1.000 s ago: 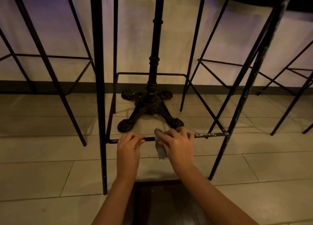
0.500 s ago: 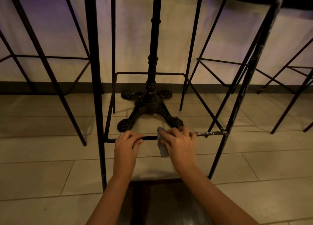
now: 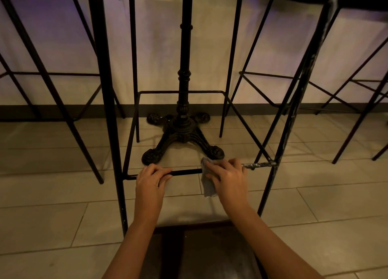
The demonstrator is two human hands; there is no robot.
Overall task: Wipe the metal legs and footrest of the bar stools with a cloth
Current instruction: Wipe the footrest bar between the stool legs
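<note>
1. Head view, far left: a neighbouring stool's black legs point(image 3: 52, 94) stand on the pale tiled floor point(image 3: 42, 222), against a light wall.
2. The near left leg point(image 3: 109, 111) of the stool you are working on runs down to the floor just left of your arms.
3. Your left hand point(image 3: 150, 181) curls its fingers over the footrest bar point(image 3: 184, 172), gripping it near the left end.
4. Behind the bar, further off, sits an ornate black table base point(image 3: 181, 138) (four scrolled feet).
5. Your right hand point(image 3: 227, 179) presses a grey cloth point(image 3: 207, 186) round the same bar, fingers wrapped over it; the cloth's tail hangs below.
6. Right of that hand the bar looks scuffed and pale up to the near right leg point(image 3: 294, 115).
</note>
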